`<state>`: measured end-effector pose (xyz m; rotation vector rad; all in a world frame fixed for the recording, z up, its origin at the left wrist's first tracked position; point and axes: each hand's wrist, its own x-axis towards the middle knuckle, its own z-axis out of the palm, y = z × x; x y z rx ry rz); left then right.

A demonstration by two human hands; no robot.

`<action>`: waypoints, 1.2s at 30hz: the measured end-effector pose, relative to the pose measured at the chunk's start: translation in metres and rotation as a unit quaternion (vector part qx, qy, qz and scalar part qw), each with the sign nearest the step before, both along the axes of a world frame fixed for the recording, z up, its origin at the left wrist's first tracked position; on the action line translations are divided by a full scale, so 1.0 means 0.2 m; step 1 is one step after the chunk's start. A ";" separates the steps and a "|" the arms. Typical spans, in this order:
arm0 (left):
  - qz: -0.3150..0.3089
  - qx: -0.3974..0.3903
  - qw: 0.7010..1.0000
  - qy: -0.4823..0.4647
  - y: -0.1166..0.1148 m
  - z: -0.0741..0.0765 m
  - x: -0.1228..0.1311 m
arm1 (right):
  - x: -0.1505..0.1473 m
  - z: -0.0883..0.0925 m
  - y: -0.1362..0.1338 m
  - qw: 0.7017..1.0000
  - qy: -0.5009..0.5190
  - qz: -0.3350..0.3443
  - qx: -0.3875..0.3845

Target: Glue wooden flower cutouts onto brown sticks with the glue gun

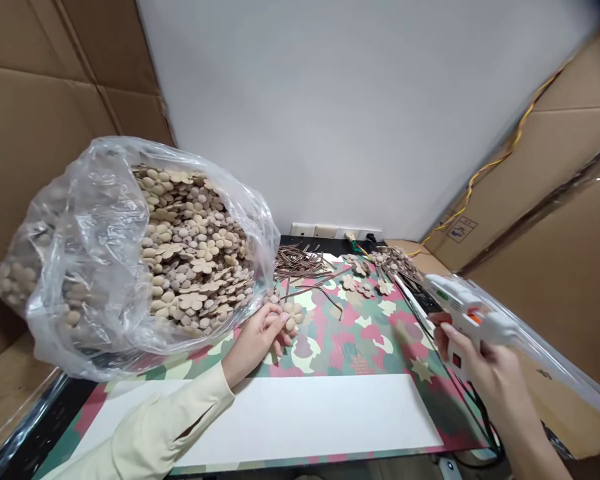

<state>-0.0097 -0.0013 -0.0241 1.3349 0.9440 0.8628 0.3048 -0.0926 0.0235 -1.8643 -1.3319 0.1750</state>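
Note:
My left hand is closed on a beige felt flower, just off the lower right edge of a clear plastic bag. The bag lies open on its side, filled with beige and grey-brown flower pieces. On the right, my right hand grips a white glue gun, its nozzle pointing up and left. A grey-brown flower shows behind the left fingertips.
Brown cords and loose flowers lie on a camouflage-patterned cloth. A white sheet spans the front. Sockets line the wall's base. Cardboard stands at the right, with a yellow cable.

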 end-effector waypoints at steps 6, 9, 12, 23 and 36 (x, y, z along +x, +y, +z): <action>0.023 0.049 0.998 0.020 -0.02 -0.01 0.02 | -0.45 -0.06 -0.11 0.939 0.264 0.199 -0.100; 0.019 0.029 0.999 0.022 -0.03 0.00 0.02 | -0.55 -0.14 -0.10 0.918 0.278 0.245 -0.142; 0.007 0.006 1.000 0.004 -0.03 -0.01 0.02 | -0.58 -0.17 -0.09 0.910 0.278 0.254 -0.170; 0.001 -0.012 1.000 -0.016 -0.02 0.00 0.04 | -0.62 -0.15 -0.06 0.912 0.268 0.258 -0.174; -0.016 -0.010 1.000 -0.008 -0.02 0.02 0.04 | -0.63 -0.15 -0.06 0.908 0.273 0.268 -0.172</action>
